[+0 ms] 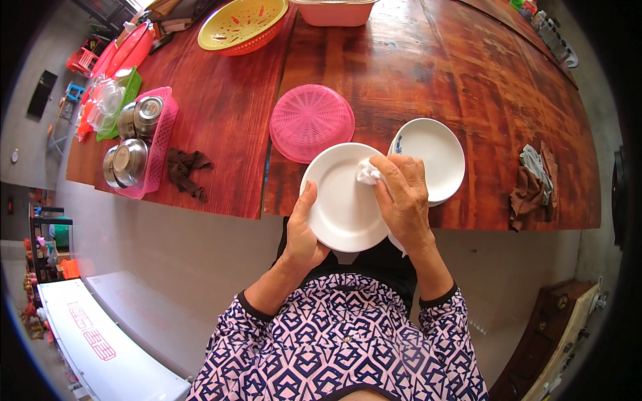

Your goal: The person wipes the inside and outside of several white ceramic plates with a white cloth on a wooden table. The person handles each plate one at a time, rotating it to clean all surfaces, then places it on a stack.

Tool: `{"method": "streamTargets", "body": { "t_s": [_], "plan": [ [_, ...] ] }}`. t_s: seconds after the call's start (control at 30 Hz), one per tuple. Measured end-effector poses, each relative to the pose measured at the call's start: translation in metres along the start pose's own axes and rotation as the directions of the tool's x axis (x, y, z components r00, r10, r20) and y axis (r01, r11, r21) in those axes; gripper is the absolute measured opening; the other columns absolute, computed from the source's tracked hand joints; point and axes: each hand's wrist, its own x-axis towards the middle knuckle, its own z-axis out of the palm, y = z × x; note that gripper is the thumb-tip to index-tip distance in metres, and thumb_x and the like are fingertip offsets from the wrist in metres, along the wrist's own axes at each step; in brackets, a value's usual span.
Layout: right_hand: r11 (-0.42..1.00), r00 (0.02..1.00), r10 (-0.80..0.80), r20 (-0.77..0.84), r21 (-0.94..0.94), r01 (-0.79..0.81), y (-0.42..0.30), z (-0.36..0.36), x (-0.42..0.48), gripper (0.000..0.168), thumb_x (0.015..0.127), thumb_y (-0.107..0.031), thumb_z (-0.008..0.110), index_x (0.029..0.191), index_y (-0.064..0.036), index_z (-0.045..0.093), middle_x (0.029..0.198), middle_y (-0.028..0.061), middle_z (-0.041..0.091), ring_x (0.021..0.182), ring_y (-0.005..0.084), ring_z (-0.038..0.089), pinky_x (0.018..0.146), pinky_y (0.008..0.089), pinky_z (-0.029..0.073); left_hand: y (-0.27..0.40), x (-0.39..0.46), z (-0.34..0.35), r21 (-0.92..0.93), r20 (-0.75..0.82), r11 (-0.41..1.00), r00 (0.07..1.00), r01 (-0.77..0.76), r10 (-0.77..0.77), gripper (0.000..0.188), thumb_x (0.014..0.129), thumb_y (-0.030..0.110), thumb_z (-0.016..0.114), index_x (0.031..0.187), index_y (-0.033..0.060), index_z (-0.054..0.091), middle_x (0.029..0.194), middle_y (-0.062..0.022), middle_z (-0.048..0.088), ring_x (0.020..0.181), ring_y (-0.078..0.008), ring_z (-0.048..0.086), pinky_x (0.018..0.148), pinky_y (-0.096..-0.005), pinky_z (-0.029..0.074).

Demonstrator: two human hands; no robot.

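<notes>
My left hand grips the left rim of a white plate, its thumb on the upper face. My right hand pinches a crumpled white cloth against the right part of that plate; part of the cloth hangs below the hand. Behind the right hand, on the wooden table, white plates are stacked, the top one with a blue mark near its left edge. Just beyond the held plate lies a round pink plastic basket, its woven-pattern base facing up.
A pink basket with steel bowls stands at the left, beside a dark cloth. More cloths lie at the table's right edge. Farther back are a yellow colander and a pink tub. The wooden table's near edge crosses before me.
</notes>
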Motion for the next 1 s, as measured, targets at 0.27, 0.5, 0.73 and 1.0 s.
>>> {"method": "streamTargets", "body": {
  "t_s": [0.27,0.5,0.73,1.0],
  "plan": [
    [0.998,0.994,-0.052,0.096,0.051,0.048,-0.023,0.008,-0.014,0.038,0.072,-0.002,0.073,0.109,-0.002,0.065,0.105,0.0122,0.057,0.095,0.0315,0.057,0.078,0.0397,0.051,-0.002,0.005,0.001,-0.025,-0.059,0.999,0.997,-0.042,0.04,0.058,0.101,0.047,0.039,0.138,0.0027,0.042,0.131,-0.0159,0.055,0.118,-0.0281,0.056,0.102,-0.0419,0.045],
    [0.959,0.964,-0.153,0.216,0.269,0.092,-0.038,0.0,-0.02,0.035,0.071,-0.001,0.072,0.106,-0.001,0.068,0.107,0.0119,0.058,0.098,0.0295,0.057,0.084,0.0393,0.051,-0.007,0.01,-0.012,-0.119,0.075,0.99,0.994,-0.07,0.079,0.067,0.099,0.058,0.032,0.135,0.0027,0.046,0.125,-0.0149,0.058,0.114,-0.0254,0.058,0.098,-0.0392,0.047],
    [0.997,0.994,-0.053,0.092,0.06,0.047,-0.026,0.014,-0.003,0.034,0.072,0.002,0.071,0.106,-0.001,0.069,0.107,0.0148,0.056,0.098,0.0309,0.057,0.082,0.0388,0.051,-0.006,0.005,-0.007,-0.093,0.004,0.994,0.999,-0.049,0.049,0.073,0.097,0.064,0.028,0.137,0.0056,0.045,0.132,-0.0116,0.055,0.121,-0.0253,0.053,0.104,-0.0398,0.043],
    [1.0,1.0,0.01,0.029,-0.011,-0.009,-0.033,0.03,0.013,0.035,0.073,-0.001,0.072,0.107,-0.004,0.067,0.108,0.0155,0.056,0.096,0.0313,0.057,0.081,0.0402,0.051,-0.005,0.001,-0.001,-0.111,-0.01,0.994,1.0,-0.011,0.01,0.071,0.098,0.063,0.028,0.14,0.0078,0.043,0.137,-0.0109,0.051,0.126,-0.025,0.05,0.108,-0.0403,0.039]
  ]
}}
